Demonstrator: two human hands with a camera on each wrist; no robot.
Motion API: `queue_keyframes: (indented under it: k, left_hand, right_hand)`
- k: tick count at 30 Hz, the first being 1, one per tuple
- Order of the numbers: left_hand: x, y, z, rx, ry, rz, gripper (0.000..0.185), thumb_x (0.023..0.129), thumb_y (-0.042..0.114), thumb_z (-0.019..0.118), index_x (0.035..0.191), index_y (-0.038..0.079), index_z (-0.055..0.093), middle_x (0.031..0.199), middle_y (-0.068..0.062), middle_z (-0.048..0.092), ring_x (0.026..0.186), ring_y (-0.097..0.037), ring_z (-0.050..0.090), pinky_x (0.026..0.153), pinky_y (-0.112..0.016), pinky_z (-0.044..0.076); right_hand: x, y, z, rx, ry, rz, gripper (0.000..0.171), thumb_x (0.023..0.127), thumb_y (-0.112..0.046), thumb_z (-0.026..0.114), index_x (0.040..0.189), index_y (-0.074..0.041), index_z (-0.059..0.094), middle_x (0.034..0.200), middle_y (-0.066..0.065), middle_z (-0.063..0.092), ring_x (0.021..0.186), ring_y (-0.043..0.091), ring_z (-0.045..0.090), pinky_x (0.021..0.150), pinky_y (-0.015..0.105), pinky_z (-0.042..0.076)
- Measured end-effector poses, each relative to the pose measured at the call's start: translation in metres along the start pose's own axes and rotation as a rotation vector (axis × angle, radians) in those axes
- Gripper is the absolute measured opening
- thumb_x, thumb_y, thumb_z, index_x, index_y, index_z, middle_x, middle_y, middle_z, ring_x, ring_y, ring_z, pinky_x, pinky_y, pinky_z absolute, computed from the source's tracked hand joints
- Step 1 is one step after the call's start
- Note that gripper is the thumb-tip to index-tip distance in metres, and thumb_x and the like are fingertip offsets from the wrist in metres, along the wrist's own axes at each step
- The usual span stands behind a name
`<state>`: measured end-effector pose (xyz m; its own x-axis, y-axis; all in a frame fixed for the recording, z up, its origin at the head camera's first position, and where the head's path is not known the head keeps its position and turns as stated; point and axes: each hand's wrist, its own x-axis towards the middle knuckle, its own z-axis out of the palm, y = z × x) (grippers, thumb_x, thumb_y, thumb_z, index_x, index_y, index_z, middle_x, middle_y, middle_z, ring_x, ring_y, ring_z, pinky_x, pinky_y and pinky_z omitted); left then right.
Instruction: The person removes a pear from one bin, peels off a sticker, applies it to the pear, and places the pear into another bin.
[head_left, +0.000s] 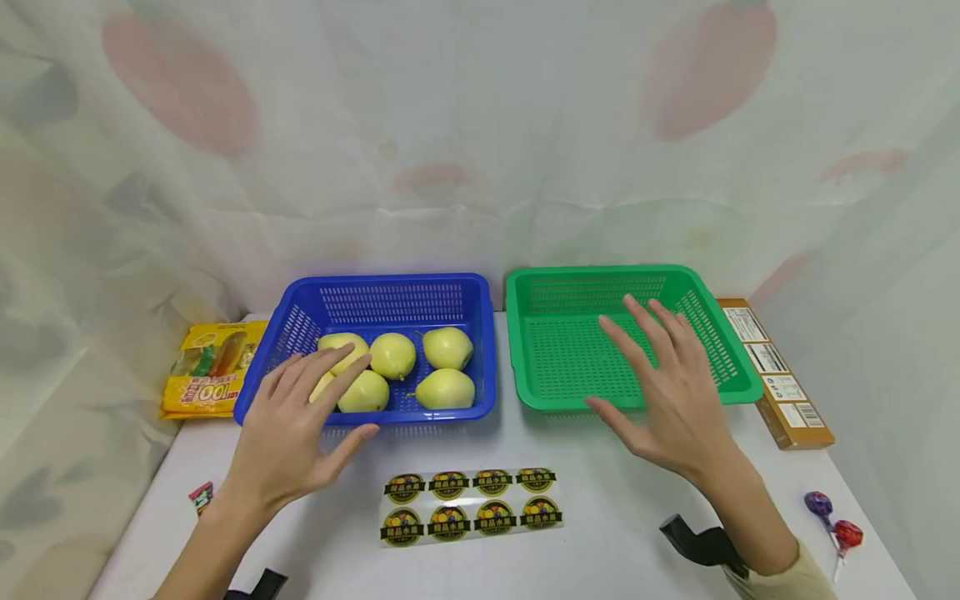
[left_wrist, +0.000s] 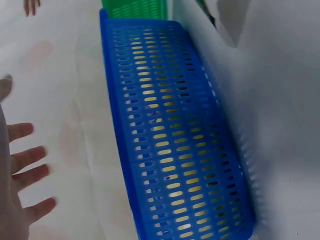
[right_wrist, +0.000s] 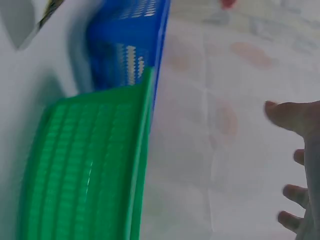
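Observation:
My left hand [head_left: 288, 437] is held over the front left part of a blue basket [head_left: 483, 333], fingers spread and holding nothing. Several yellow-green pears [head_left: 444, 389] lie in that basket, some partly hidden by the hand. Over the front right of an empty green basket [head_left: 555, 358], my right hand [head_left: 678, 400] hovers with its fingers apart and nothing in it. In the left wrist view the spread fingers [left_wrist: 30, 159] stand beside the blue basket's wall [left_wrist: 165, 140]. The right wrist view shows the thumb [right_wrist: 287, 115] apart from the green basket [right_wrist: 85, 165].
A sheet of round fruit stickers [head_left: 471, 507] lies in front of the baskets. A yellow candy bag [head_left: 213, 371] is at the left, with a small wrapped candy [head_left: 201, 497] nearer. At the right are a brown box [head_left: 776, 375] and two lollipops [head_left: 847, 535]. A patterned curtain [head_left: 480, 125] hangs behind.

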<state>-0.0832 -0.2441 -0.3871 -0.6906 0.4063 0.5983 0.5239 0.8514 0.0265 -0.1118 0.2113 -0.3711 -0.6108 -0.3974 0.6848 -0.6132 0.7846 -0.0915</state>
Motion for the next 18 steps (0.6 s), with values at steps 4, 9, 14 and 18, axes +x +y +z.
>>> queue_keyframes:
  k: [4, 9, 14, 18]
  left_hand:
    - [-0.007, -0.001, 0.001, -0.155, -0.006, -0.149, 0.04, 0.096, 0.037, 0.08, 0.129, 0.015, 0.077, 0.131, -0.005, 0.073, 0.111, -0.028, 0.071, 0.085, -0.047, 0.064]
    - [-0.021, -0.006, 0.006, -0.331, -0.033, -0.319, 0.028, 0.089, 0.008, 0.088, 0.114, 0.017, 0.079, 0.118, 0.002, 0.074, 0.079, -0.005, 0.066, 0.061, -0.018, 0.057]
    - [-0.037, -0.011, 0.011, -0.485, -0.095, -0.5, 0.025, 0.095, 0.006, 0.084, 0.119, 0.012, 0.078, 0.115, -0.008, 0.078, 0.077, 0.005, 0.069, 0.06, -0.019, 0.062]
    - [-0.046, -0.015, 0.016, -0.594, -0.102, -0.618, 0.024, 0.098, 0.006, 0.08, 0.122, 0.007, 0.077, 0.116, -0.018, 0.078, 0.075, 0.0, 0.076, 0.061, -0.023, 0.066]
  right_hand:
    - [0.019, -0.004, 0.007, 0.267, -0.133, -0.006, 0.067, 0.102, -0.048, 0.073, 0.158, -0.015, 0.055, 0.163, 0.011, 0.055, 0.15, 0.036, 0.05, 0.122, 0.06, 0.046]
    - [0.053, -0.009, 0.029, 0.638, -0.367, 0.044, 0.055, 0.095, -0.016, 0.085, 0.146, -0.012, 0.064, 0.146, 0.007, 0.069, 0.138, 0.029, 0.064, 0.113, 0.047, 0.06]
    - [0.091, -0.018, 0.065, 0.92, -0.678, 0.117, 0.04, 0.101, -0.016, 0.078, 0.14, -0.01, 0.068, 0.143, 0.012, 0.07, 0.135, 0.033, 0.067, 0.113, 0.048, 0.062]
    - [0.12, -0.028, 0.099, 1.072, -0.92, 0.098, 0.036, 0.103, -0.011, 0.073, 0.138, -0.004, 0.068, 0.144, 0.02, 0.068, 0.14, 0.039, 0.064, 0.115, 0.04, 0.061]
